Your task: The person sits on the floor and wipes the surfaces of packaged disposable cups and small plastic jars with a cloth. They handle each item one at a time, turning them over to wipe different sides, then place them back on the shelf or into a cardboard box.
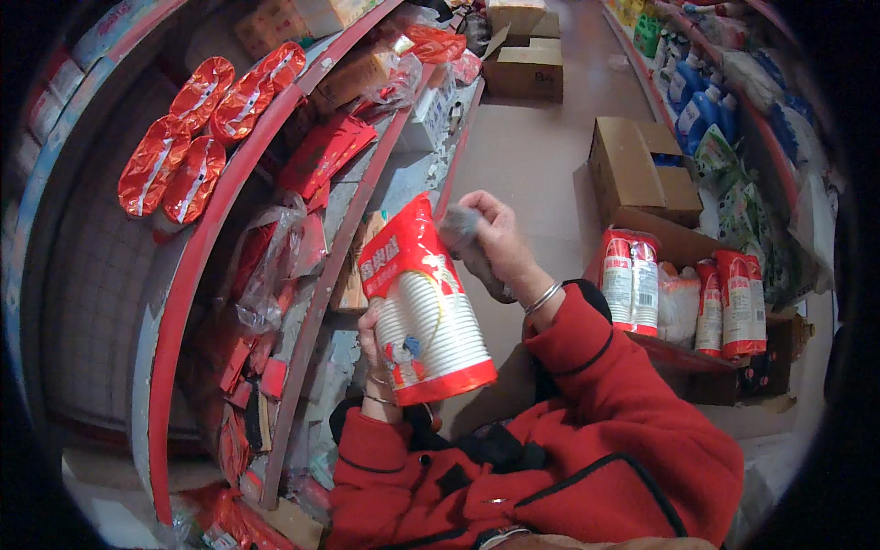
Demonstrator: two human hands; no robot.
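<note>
A red and white plastic pack of stacked paper cups (433, 323) is tilted in front of my body. My left hand (370, 344) grips it from its left side, and most of those fingers are hidden behind the pack. In my right hand (496, 230) is a crumpled grey cloth (467, 240), held against or very near the pack's upper right edge; I cannot tell if they touch. The cloth's lower end hangs below the hand.
Left, a metal shelf (185, 309) holds several orange-red foil packs (196, 179); red envelopes (323, 155) lie lower. To the right, a cardboard box holds more cup packs (629, 282). Another carton (632, 168) stands behind it, near blue detergent bottles (701, 113). Boxes (526, 69) stand far down the aisle.
</note>
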